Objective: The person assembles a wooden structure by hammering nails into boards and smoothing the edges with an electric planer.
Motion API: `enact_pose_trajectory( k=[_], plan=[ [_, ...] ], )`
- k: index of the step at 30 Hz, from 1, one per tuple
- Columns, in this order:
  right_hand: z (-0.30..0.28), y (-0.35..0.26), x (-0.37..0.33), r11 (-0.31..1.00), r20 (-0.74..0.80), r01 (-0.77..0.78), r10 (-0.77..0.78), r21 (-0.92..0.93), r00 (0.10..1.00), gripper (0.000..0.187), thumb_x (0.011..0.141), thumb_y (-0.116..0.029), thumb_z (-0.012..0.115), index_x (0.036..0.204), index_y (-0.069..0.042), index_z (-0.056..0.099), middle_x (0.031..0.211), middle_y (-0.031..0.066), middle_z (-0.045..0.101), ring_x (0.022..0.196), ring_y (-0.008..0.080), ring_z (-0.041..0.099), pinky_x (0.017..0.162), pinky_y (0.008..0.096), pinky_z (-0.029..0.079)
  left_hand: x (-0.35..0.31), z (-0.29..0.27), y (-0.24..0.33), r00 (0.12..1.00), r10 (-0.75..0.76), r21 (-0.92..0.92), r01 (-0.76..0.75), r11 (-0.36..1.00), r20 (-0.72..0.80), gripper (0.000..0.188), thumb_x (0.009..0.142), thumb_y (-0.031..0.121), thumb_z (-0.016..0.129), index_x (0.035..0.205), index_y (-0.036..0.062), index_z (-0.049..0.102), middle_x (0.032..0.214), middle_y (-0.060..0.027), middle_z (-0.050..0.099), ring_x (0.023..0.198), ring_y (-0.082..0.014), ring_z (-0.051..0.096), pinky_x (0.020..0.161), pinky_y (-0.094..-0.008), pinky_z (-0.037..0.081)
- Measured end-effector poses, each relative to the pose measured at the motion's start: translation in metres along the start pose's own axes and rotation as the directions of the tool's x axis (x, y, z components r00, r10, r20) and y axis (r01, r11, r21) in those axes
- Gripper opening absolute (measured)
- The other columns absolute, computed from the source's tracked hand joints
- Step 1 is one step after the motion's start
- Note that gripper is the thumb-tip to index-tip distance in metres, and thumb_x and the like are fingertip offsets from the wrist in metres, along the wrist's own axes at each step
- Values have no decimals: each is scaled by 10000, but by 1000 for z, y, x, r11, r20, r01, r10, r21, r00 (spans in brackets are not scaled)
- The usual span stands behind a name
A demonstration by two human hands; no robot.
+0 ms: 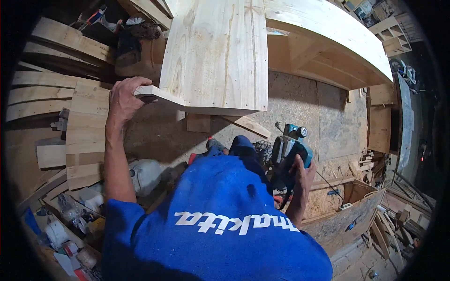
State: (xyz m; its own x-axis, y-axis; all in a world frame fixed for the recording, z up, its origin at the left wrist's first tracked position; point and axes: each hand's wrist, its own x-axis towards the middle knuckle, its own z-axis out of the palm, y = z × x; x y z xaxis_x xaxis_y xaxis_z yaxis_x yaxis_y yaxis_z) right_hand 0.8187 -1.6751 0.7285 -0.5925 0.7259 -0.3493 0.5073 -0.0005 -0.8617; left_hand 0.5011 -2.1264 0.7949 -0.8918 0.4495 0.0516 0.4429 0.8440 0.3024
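My left hand [125, 99] is closed around the end of a short pale wooden board [161, 95]. That board joins the near left corner of a wide wooden panel [215, 56], which has small screw or nail holes along its edges. Down at my right side, my right hand [302, 174] grips a teal and black handheld power tool [291, 152] with a round knob on its front end. Whether it is a planer or a belt sander, I cannot tell. The tool hangs clear of the panel, and my palm and some fingers are hidden behind its handle.
A long wooden frame [328, 37] runs off to the far right. Stacked boards [61, 96] lie at the left, near a whitish plastic jug [145, 175]. An open wooden box [344, 225] stands at the right, with a thin cord near it. Offcuts [246, 125] lie on the floor.
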Motion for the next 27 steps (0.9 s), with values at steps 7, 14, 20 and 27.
enact_pose_trajectory(
  k=[7, 14, 20, 27],
  plan=[
    [7, -27, 29, 990, 165, 118, -130, 77, 978, 250, 919, -247, 739, 976, -41, 609, 697, 61, 648, 543, 126, 592, 545, 305, 469, -9, 6, 3, 998, 1, 87, 3, 996, -56, 514, 683, 191, 882, 1153, 126, 685, 1039, -45, 685, 1014, -273, 640, 888, -405, 494],
    [-7, 7, 87, 810, 266, 570, -525, -135, 809, 246, 909, -155, 718, 1072, -27, 586, 804, 94, 674, 608, 215, 629, 588, 354, 493, -10, 19, -4, 995, 40, 58, -35, 998, -90, 546, 664, 244, 901, 1154, 129, 691, 1098, -48, 687, 1060, -284, 637, 933, -409, 505],
    [-12, 36, 120, 432, 266, 855, -821, -288, 505, 335, 843, -193, 773, 1084, -14, 626, 838, 178, 652, 745, 278, 658, 693, 392, 512, -19, 17, -33, 996, -38, -105, 30, 994, -79, 503, 741, -9, 828, 1199, 85, 644, 1164, 1, 641, 1147, -136, 587, 1041, -311, 486],
    [-31, 180, 181, 278, -252, 939, -941, -204, 224, 263, 875, -97, 786, 1092, 24, 697, 997, 81, 724, 837, 140, 659, 665, 277, 517, -8, 39, -3, 963, 172, 219, -126, 968, -206, 416, 961, 256, 718, 1363, 179, 642, 1270, -169, 677, 1205, -286, 618, 1043, -382, 485]
  ],
)
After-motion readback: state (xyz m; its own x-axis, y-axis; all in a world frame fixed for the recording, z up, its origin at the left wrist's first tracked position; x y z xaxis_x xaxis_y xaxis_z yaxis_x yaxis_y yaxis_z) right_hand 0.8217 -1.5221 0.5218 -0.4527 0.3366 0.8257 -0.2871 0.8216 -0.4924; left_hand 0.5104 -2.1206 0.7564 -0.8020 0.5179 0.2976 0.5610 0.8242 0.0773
